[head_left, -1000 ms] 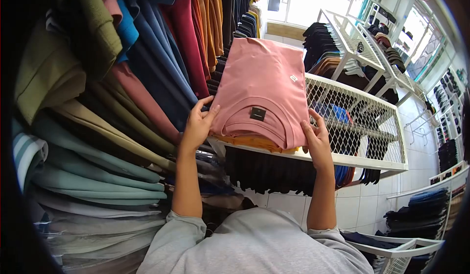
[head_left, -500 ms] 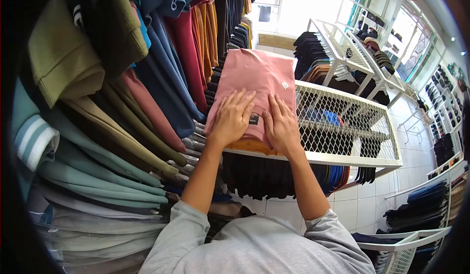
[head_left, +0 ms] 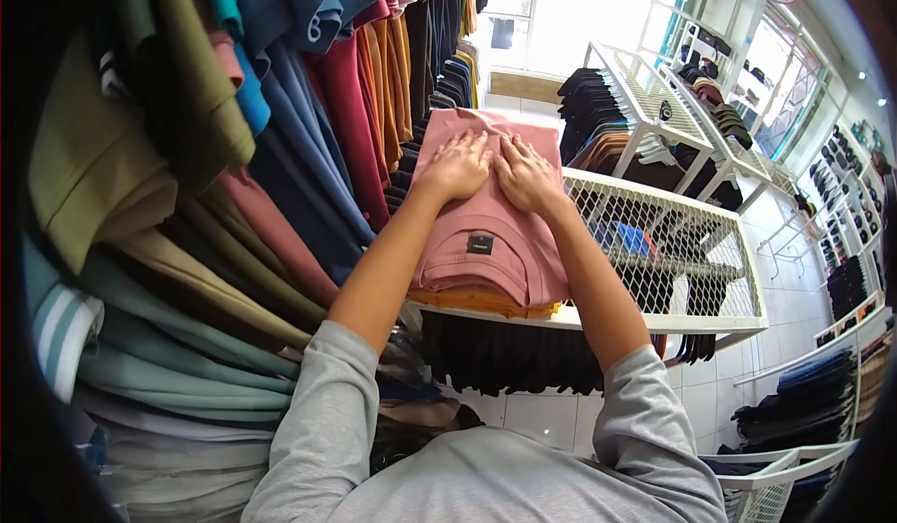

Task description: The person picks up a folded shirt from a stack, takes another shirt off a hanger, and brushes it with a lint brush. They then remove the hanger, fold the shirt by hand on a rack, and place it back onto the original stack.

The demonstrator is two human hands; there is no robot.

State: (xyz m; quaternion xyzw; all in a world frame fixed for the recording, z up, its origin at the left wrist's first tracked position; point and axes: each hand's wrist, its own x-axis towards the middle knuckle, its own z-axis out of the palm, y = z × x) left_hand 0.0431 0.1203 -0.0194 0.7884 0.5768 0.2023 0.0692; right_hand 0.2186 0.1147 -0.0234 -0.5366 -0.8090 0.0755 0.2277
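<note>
A folded pink T-shirt [head_left: 495,219] lies with its collar toward me and a dark neck label [head_left: 480,244] showing. It rests on top of mustard-yellow folded cloth [head_left: 486,303], of which only the near edge shows. My left hand [head_left: 460,165] lies flat on the upper left part of the pink T-shirt, fingers stretched out. Beside it, my right hand [head_left: 526,174] presses flat on the upper right part, its fingers pointing away from me. The small white mark on the shirt's front is covered by my hands.
A white wire-mesh rack [head_left: 677,252] supports the pile, with dark garments [head_left: 509,350] hanging beneath. Close on the left hang many garments, among them olive ones [head_left: 103,159] and blue ones [head_left: 299,140]. Another white rack [head_left: 645,93] stands farther back, near the bright windows.
Both hands have slid away from me over the pink T-shirt, from beside the collar to its upper part. The neck label and collar are now uncovered.
</note>
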